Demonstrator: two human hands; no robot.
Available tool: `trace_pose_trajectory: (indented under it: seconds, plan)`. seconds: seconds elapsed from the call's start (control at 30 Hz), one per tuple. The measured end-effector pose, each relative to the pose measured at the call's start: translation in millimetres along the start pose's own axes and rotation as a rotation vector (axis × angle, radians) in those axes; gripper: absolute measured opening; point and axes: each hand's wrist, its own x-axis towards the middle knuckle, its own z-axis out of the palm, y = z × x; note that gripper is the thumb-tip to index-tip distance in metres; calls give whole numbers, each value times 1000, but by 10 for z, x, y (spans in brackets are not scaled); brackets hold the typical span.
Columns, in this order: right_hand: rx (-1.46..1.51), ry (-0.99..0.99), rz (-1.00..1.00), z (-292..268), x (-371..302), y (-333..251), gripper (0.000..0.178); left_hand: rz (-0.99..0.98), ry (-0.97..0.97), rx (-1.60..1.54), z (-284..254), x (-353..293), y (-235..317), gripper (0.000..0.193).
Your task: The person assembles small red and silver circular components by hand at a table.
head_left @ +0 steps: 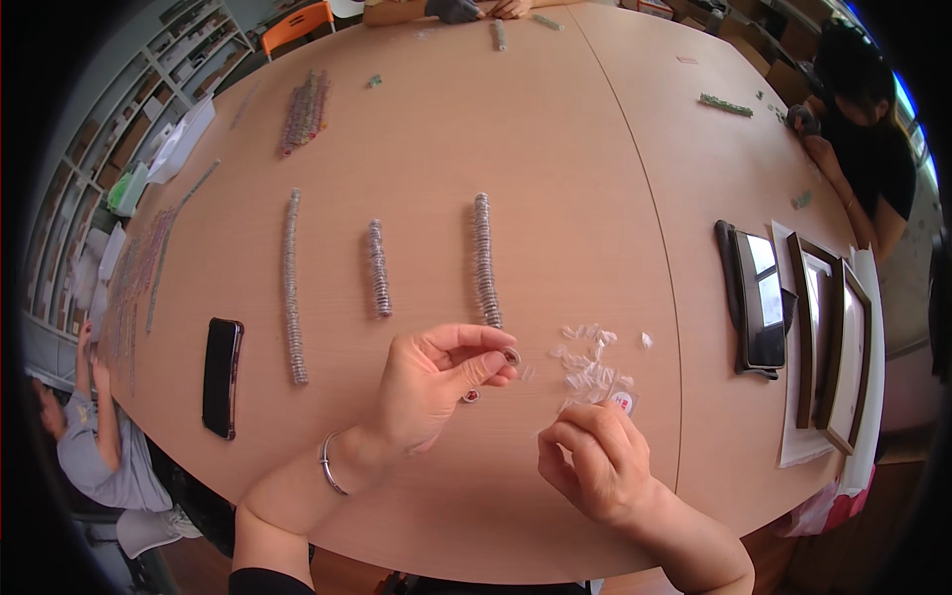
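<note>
Between the thumb and fingers of my left hand (426,382) is a small round silver-rimmed disc (511,357). A second small disc (471,397), with red on its face, shows just below those fingers; whether it lies on the table or is held, I cannot tell. My right hand (602,461) is closed, its fingertips curled under and hidden. Touching or just beyond its knuckles is a clear square piece with a round white-and-red sticker (623,402). Several loose clear plastic bits (587,369) lie past it. A long row of silver discs (484,253) stretches away beyond my left hand.
Two more disc rows, one short (379,268) and one long (293,288), lie left, near a black phone (222,377). At right are a tablet-like device (762,307) and brown frames (843,357). Multicoloured rows (304,114) lie far left. Other people work around the table.
</note>
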Motion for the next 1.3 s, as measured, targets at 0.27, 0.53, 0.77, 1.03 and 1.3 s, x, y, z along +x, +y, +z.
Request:
trace_pose_trajectory:
  seconds: [0.27, 0.53, 0.77, 1.03, 1.3]
  plan:
    - [7, 37, 70, -56, 25, 30, 27, 286, 60, 396, -78, 147, -4, 12]
    - [8, 40, 71, -74, 30, 37, 27, 272, 198, 736, -33, 181, -97, 8]
    - [-22, 49, 100, -83, 20, 63, 27, 562, 273, 1068, -81, 169, -14, 12]
    - [-241, -10, 268, -75, -25, 232, 25, 183, -142, 1134, -105, -51, 251, 13]
    - [-201, -24, 328, -71, -1, 177, 20, 328, -208, 1221, -102, -37, 165, 14]
